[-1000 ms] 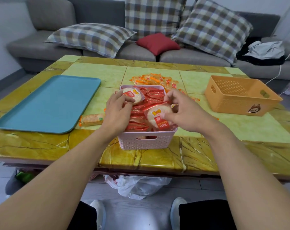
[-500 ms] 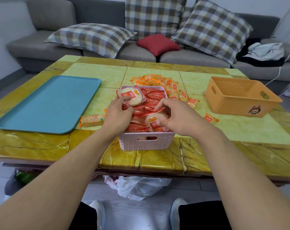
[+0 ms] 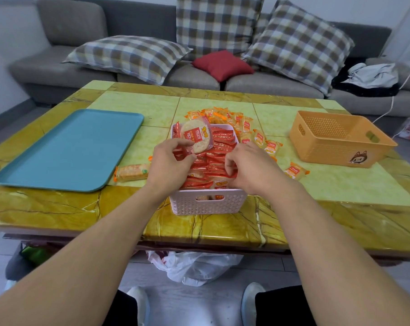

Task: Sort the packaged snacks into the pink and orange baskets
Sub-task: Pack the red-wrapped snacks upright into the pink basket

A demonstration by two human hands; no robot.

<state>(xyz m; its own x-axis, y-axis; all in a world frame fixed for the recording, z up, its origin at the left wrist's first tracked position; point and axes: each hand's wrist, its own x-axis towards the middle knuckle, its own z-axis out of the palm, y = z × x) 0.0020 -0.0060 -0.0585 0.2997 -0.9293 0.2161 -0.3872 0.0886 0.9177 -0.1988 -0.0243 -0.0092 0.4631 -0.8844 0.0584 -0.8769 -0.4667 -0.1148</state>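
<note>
The left hand (image 3: 169, 161) pinches a round rice cracker pack (image 3: 197, 136) over the far left of the pink basket (image 3: 208, 203), which is packed with red snack packs (image 3: 219, 151). The right hand (image 3: 248, 168) reaches into the basket, fingers curled among them; whether it grips one cannot be told. The orange basket (image 3: 340, 147) sits far right.

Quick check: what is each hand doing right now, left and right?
Left hand: holding a round rice cracker packet over the pink basket.
Right hand: fingers curled down among the red packets; grip cannot be told.
</note>
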